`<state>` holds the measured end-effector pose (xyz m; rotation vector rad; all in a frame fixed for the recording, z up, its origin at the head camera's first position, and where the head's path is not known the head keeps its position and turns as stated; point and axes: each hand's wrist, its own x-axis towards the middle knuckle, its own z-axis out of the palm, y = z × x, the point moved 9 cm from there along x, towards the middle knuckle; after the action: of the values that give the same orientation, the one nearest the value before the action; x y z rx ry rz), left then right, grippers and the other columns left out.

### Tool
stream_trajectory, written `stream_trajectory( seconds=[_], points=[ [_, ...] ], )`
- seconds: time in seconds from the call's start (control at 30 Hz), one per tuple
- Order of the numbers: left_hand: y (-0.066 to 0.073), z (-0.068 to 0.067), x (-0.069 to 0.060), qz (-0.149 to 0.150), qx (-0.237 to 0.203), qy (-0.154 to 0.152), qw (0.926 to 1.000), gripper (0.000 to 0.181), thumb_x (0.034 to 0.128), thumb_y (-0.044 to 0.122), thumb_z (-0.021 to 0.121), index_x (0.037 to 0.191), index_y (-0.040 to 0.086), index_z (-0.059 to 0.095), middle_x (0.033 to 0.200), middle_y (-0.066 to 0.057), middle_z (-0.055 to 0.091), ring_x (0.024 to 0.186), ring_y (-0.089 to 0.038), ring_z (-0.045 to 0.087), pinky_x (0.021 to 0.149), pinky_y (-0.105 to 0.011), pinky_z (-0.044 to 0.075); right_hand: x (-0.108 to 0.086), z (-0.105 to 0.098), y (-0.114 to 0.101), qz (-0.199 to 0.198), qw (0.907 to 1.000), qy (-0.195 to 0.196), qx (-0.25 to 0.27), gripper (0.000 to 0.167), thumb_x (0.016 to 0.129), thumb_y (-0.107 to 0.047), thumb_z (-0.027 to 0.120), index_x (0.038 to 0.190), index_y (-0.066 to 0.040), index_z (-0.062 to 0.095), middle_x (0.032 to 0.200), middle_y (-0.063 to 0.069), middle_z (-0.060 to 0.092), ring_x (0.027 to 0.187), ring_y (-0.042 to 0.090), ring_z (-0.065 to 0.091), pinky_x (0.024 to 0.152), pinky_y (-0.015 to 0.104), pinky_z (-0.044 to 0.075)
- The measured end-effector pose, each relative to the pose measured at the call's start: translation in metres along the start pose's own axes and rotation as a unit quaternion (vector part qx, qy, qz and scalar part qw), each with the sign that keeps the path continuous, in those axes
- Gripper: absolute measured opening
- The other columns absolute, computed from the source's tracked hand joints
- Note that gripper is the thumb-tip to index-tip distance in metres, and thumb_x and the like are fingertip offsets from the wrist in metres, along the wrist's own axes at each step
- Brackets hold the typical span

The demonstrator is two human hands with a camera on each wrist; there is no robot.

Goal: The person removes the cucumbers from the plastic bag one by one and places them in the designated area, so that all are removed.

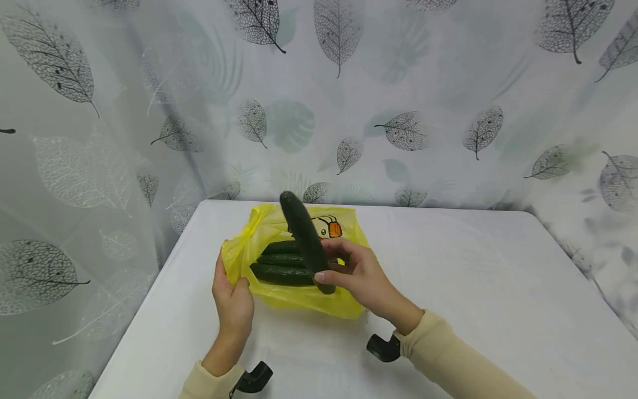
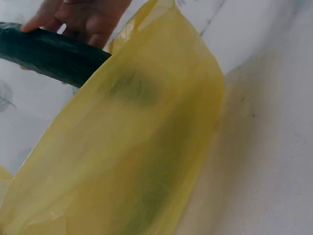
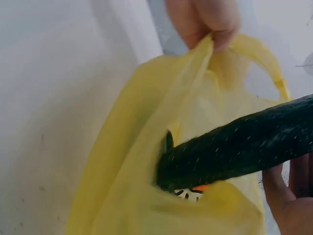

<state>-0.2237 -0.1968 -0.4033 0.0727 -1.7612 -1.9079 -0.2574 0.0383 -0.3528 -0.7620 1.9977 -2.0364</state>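
Note:
My right hand (image 1: 363, 275) holds a dark green cucumber (image 1: 304, 235) near its lower end, between thumb and fingers, tilted above the mouth of a yellow plastic bag (image 1: 319, 306). Several more cucumbers (image 1: 283, 274) lie side by side in the bag. At the bag's left edge, my left hand (image 1: 234, 303) pinches the plastic and holds the opening up. The right wrist view shows the held cucumber (image 3: 234, 144) crossing the bag's opening, with the left hand (image 3: 208, 19) gripping the rim above. In the left wrist view the yellow plastic (image 2: 122, 147) covers much of the scene, with green shapes showing through.
The bag lies on a white-covered table (image 1: 473, 288), near its back edge. Behind and to the left hangs a pale curtain (image 1: 379, 83) with a leaf pattern. Black wrist pieces (image 1: 384, 348) stick out from both beige sleeves (image 1: 458, 354).

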Motion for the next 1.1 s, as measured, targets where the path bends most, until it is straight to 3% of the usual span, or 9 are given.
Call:
stream_trajectory(
  seconds=[0.2, 0.4, 0.63, 0.73, 0.87, 0.97, 1.1],
  points=[
    [-0.004, 0.002, -0.002, -0.011, 0.002, -0.004, 0.9999, 0.072, 0.0938, -0.020, 0.031, 0.159, 0.011, 0.028, 0.151, 0.003, 0.043, 0.140, -0.019, 0.038, 0.111, -0.026, 0.036, -0.002, -0.007, -0.009, 0.008, 0.9929, 0.008, 0.118, 0.046, 0.092, 0.002, 0.071, 0.135, -0.004, 0.057, 0.129, 0.015, 0.060, 0.117, 0.030, 0.057, 0.100, 0.041, 0.050],
    [-0.006, 0.002, -0.002, -0.024, 0.016, 0.005, 0.9996, 0.066, 0.0902, -0.020, 0.032, 0.149, 0.007, 0.042, 0.139, -0.004, 0.052, 0.128, -0.025, 0.048, 0.106, -0.027, 0.043, -0.003, -0.015, -0.022, 0.006, 0.9740, 0.013, 0.226, 0.049, 0.098, 0.002, 0.060, 0.144, -0.010, 0.047, 0.132, 0.011, 0.058, 0.120, 0.027, 0.054, 0.109, 0.043, 0.042],
    [-0.013, 0.000, -0.002, -0.053, 0.040, 0.026, 0.9974, 0.040, 0.0983, -0.009, 0.047, 0.138, -0.003, 0.050, 0.131, -0.016, 0.057, 0.119, -0.027, 0.053, 0.096, -0.019, 0.046, -0.003, -0.042, -0.044, -0.026, 0.9557, 0.061, 0.287, 0.044, 0.100, 0.007, 0.053, 0.139, -0.014, 0.049, 0.132, 0.009, 0.055, 0.124, 0.027, 0.052, 0.111, 0.046, 0.040],
    [-0.015, -0.002, -0.003, -0.058, 0.051, 0.039, 0.9962, 0.034, 0.0996, -0.005, 0.050, 0.133, -0.008, 0.053, 0.127, -0.019, 0.059, 0.116, -0.026, 0.055, 0.093, -0.017, 0.046, -0.004, -0.059, -0.057, -0.065, 0.9519, 0.093, 0.285, 0.044, 0.099, 0.008, 0.055, 0.137, -0.015, 0.053, 0.129, 0.007, 0.058, 0.123, 0.026, 0.052, 0.110, 0.045, 0.041],
    [-0.016, -0.004, -0.005, -0.067, 0.054, 0.050, 0.9951, 0.030, 0.1022, 0.000, 0.047, 0.127, -0.012, 0.057, 0.123, -0.022, 0.062, 0.109, -0.027, 0.057, 0.090, -0.016, 0.047, -0.009, -0.087, -0.081, -0.147, 0.9503, 0.136, 0.239, 0.046, 0.096, 0.014, 0.056, 0.134, -0.012, 0.059, 0.121, 0.005, 0.064, 0.126, 0.028, 0.049, 0.111, 0.045, 0.038],
    [-0.016, -0.004, -0.005, -0.069, 0.048, 0.051, 0.9951, 0.031, 0.1039, 0.003, 0.045, 0.127, -0.014, 0.058, 0.123, -0.023, 0.061, 0.109, -0.024, 0.058, 0.090, -0.016, 0.048, -0.014, -0.108, -0.095, -0.203, 0.9482, 0.163, 0.183, 0.045, 0.091, 0.021, 0.056, 0.130, -0.003, 0.061, 0.115, 0.008, 0.066, 0.121, 0.030, 0.053, 0.108, 0.043, 0.042],
    [-0.015, -0.003, -0.005, -0.065, 0.037, 0.049, 0.9960, 0.033, 0.1053, 0.005, 0.044, 0.128, -0.015, 0.057, 0.124, -0.024, 0.061, 0.108, -0.019, 0.058, 0.091, -0.017, 0.048, -0.020, -0.134, -0.101, -0.242, 0.9463, 0.187, 0.105, 0.047, 0.083, 0.028, 0.061, 0.127, 0.009, 0.060, 0.114, 0.016, 0.066, 0.104, 0.029, 0.061, 0.095, 0.036, 0.053]
  ],
)
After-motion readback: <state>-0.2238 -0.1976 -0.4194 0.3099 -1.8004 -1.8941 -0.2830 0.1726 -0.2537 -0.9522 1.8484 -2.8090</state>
